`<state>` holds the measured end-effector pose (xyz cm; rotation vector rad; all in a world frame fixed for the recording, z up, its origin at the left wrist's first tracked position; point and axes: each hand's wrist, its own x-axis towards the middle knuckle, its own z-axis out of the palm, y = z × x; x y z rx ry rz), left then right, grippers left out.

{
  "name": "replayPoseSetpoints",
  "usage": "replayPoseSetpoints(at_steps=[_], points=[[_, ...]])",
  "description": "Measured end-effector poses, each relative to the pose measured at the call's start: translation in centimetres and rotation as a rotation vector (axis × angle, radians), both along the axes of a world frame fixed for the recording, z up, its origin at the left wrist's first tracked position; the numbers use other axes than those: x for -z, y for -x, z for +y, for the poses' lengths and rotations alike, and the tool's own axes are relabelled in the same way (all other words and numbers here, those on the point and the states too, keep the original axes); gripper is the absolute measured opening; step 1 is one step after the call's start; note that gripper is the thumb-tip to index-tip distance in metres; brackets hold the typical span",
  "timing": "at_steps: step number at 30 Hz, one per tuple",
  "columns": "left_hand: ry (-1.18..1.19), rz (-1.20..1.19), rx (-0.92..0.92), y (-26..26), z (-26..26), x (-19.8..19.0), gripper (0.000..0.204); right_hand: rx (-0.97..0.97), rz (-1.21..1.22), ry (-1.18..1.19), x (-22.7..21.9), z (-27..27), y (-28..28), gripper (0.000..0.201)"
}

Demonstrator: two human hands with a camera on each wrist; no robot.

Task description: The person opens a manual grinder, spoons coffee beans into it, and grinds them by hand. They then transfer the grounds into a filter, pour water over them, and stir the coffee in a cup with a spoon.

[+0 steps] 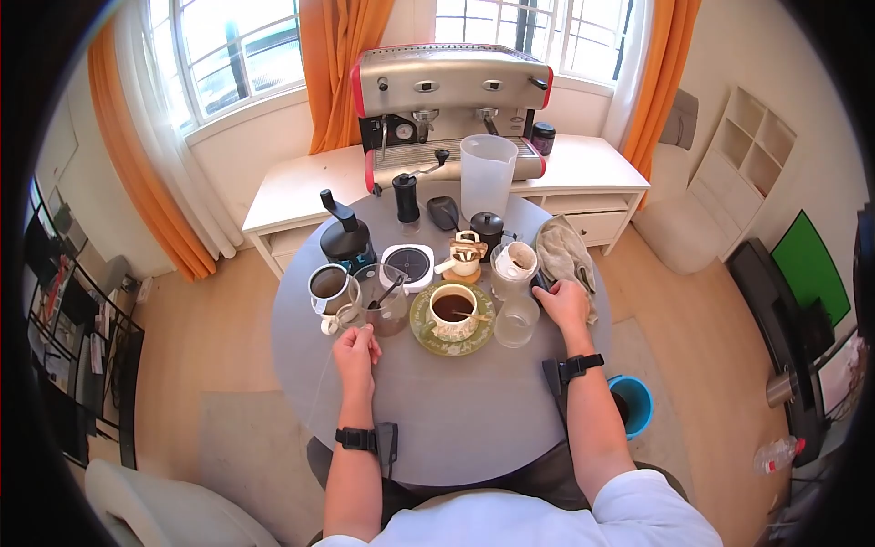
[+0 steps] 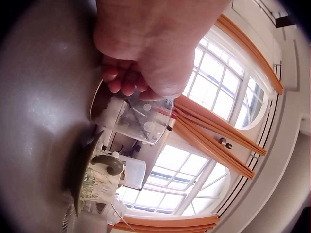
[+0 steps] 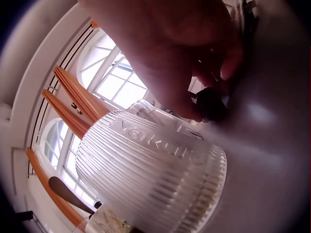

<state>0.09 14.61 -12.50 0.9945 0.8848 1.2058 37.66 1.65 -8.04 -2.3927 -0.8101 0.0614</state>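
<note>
The left hand [image 1: 355, 351] rests at the table's front left, fingers loosely curled with nothing visible in them, just before a clear glass beaker [image 2: 141, 119] with a dark stick inside. At the right, the right hand [image 1: 567, 305] grips a small black object [image 3: 211, 103], partly hidden by the fingers. Beside it stands a ribbed clear glass [image 3: 150, 165]. Between the hands, a patterned cup [image 1: 442, 326] of dark liquid, with a spoon in it, sits on a green plate [image 1: 425, 341].
Behind are a white scale [image 1: 421, 281], a lidded black grinder [image 1: 346, 244], a hand grinder [image 1: 406, 201], a tall frosted pitcher [image 1: 488, 173] and a glass server [image 1: 510, 264]. A cloth [image 1: 563, 246] lies right; a mug [image 1: 330, 290] stands left. A blue bin [image 1: 643, 410] is on the floor.
</note>
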Motion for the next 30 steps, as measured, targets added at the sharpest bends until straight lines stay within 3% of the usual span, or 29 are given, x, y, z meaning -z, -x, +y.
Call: replayPoseSetpoints(at_steps=[4, 8, 10, 11, 13, 14, 16, 23, 30], points=[[0.009, -0.005, -0.017, -0.1, -0.3, -0.4, 0.034, -0.080, -0.119, 0.119, 0.3, 0.2, -0.4, 0.047], [0.013, 0.001, -0.025, -0.1, 0.0, 0.1, 0.035, -0.135, -0.171, 0.076, -1.5, -0.5, -1.0, 0.046], [0.001, 0.025, -0.020, -0.2, 0.0, 0.1, 0.036, -0.282, 0.076, -0.376, -4.4, -0.4, -0.3, 0.052], [0.004, 0.024, -0.019, -0.3, 0.0, 0.1, 0.036, -0.281, 0.075, -0.373, -5.2, -0.1, 0.0, 0.052], [0.009, 0.024, -0.039, -0.3, 0.0, 0.1, 0.036, -0.482, 0.159, -0.455, -6.2, 0.6, 0.5, 0.078], [0.012, 0.024, -0.038, -0.2, 0.0, 0.2, 0.036, -0.481, 0.159, -0.453, -6.3, 1.0, 0.5, 0.078], [-0.006, 0.029, -0.005, 0.0, 0.2, 0.5, 0.033, -0.701, -0.136, -0.200, -6.0, 1.9, 0.4, 0.103], [-0.017, 0.029, 0.006, 0.0, 0.2, 0.4, 0.032, -0.624, -0.059, -0.160, -6.2, 3.3, 0.5, 0.111], [-0.002, 0.022, -0.002, 0.1, 0.2, 0.6, 0.032, -0.602, -0.180, -0.089, -7.4, 2.7, 0.2, 0.108]])
